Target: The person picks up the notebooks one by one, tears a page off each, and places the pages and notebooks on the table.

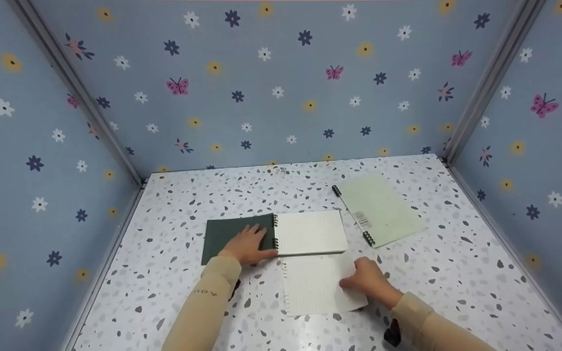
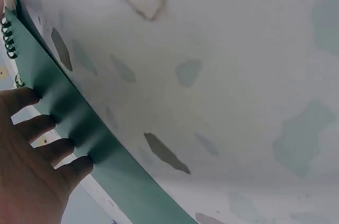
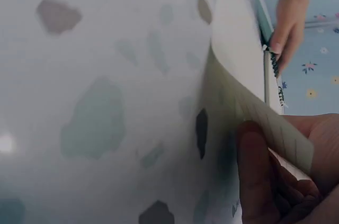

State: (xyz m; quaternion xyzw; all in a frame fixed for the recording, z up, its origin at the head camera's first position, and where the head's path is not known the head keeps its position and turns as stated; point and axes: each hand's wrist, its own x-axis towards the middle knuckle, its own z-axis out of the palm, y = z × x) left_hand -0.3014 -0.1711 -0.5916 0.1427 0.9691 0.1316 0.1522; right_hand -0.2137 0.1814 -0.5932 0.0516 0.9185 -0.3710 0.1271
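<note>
A spiral notebook lies open on the table, its dark green cover (image 1: 220,239) folded to the left and its lined white pages (image 1: 310,231) to the right. My left hand (image 1: 248,245) rests on that cover with spread fingers, the thumb near the black spiral binding (image 1: 275,241). Just below the pages is a loose lined sheet of paper (image 1: 312,287) with a ragged, punched left edge. My right hand (image 1: 370,278) pinches this sheet at its right side. In the right wrist view the held edge of the sheet (image 3: 254,110) curves up off the table.
A second notebook, pale green (image 1: 383,209) with black spiral rings along its left side, lies slanted at the back right. Blue flower-patterned panels (image 1: 281,117) with metal corner posts (image 1: 481,83) enclose the speckled white table (image 1: 164,292) at the back and sides.
</note>
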